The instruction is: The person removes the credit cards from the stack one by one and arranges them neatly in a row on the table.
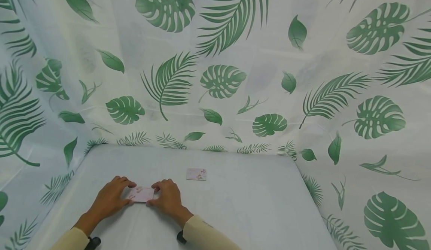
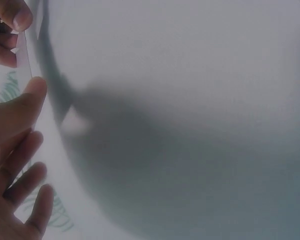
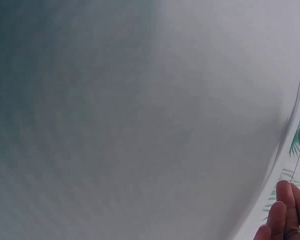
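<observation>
A small pale pink card (image 1: 143, 194) with a reddish floral print is held level between both hands at the left front of the table. My left hand (image 1: 112, 198) pinches its left end between thumb and fingers; the right hand (image 1: 168, 197) does the same at the other end. Seen edge-on in the left wrist view, the card (image 2: 23, 62) is a thin pale strip, with the left hand's lower fingers spread beneath. In the right wrist view only the right hand's fingers (image 3: 285, 205) show, at the lower right. A similar card (image 1: 196, 174) lies farther back, to the right.
A white covering spreads over the table (image 1: 249, 205). Behind it and along both sides hangs a white curtain (image 1: 269, 63) printed with green leaves. Dark bands (image 1: 181, 237) sit at both wrists, by the beige sleeves.
</observation>
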`<control>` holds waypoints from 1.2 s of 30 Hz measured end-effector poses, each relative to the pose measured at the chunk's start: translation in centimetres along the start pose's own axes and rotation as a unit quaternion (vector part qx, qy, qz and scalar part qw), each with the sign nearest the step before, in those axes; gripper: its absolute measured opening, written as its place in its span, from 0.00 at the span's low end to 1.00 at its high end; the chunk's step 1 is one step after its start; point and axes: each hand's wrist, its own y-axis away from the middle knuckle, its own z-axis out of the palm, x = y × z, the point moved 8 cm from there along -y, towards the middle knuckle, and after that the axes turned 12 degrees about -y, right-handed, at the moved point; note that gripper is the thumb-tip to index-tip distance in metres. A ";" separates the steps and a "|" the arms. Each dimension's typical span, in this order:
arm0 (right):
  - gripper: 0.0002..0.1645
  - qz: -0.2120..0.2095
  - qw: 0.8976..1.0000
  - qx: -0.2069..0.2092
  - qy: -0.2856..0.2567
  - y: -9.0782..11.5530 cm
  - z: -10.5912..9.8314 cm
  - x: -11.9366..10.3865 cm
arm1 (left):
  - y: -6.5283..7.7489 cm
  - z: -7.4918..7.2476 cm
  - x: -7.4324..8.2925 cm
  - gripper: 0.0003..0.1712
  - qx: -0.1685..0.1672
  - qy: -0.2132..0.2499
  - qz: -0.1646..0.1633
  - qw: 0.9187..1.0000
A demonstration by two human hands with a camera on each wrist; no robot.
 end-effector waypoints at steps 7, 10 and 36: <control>0.30 0.001 1.000 -0.008 0.020 0.1 0.6 -0.1 | 0.2 0.4 -0.5 0.30 -0.008 -0.003 0.001 1.000; 0.29 0.002 1.000 -0.010 0.026 0.2 0.7 -0.3 | 0.3 0.5 -0.5 0.30 -0.009 -0.002 0.002 1.000; 0.30 0.014 0.996 -0.020 0.085 0.1 1.3 -1.1 | 0.4 1.7 -0.9 0.30 -0.029 -0.017 -0.003 0.999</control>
